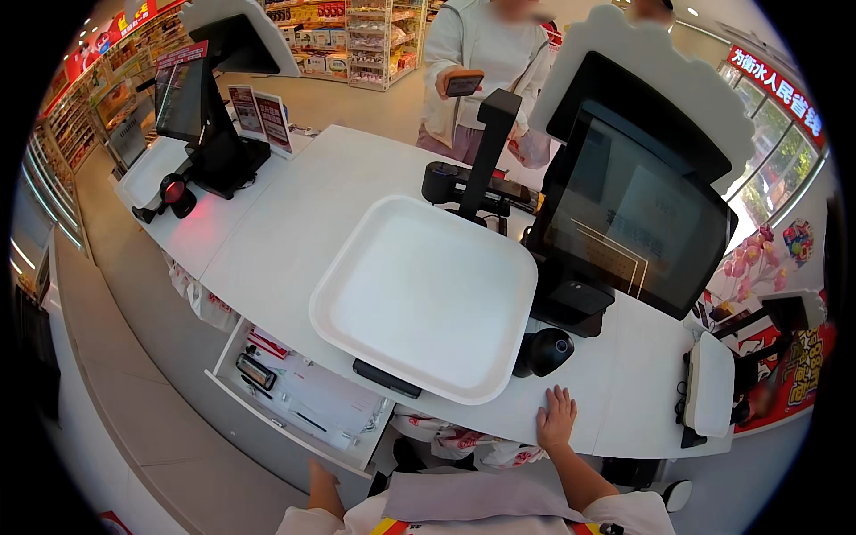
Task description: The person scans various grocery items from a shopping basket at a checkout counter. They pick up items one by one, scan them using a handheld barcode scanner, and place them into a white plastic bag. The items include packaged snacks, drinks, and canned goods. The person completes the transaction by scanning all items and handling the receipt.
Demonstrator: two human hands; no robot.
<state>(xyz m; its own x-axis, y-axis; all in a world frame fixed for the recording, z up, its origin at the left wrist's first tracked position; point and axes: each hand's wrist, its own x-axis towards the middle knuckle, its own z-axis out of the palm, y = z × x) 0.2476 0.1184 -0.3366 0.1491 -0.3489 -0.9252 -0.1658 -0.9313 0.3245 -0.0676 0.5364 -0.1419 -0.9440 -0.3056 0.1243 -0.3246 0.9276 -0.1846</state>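
My right hand (557, 418) rests flat on the white counter (281, 234), fingers apart and holding nothing, just below a round black scanner (547, 352). Low at the left, my left hand (323, 473) is beside the front of a pulled-out drawer (307, 394); its fingers are hard to make out. Inside the drawer lie papers, pens and a dark-framed case (256, 372). A white tray (428, 294) with nothing on it sits on the counter before me. To its right stands a large touch-screen till (635, 207), its screen lit.
Across the counter a person (491, 60) holds a phone (464, 83) and a plastic bag (530, 148). A second till (184, 100) and a scanner with red light (176, 194) stand at the left. Plastic bags (461, 438) hang under the counter. Another scale (713, 384) is at the right.
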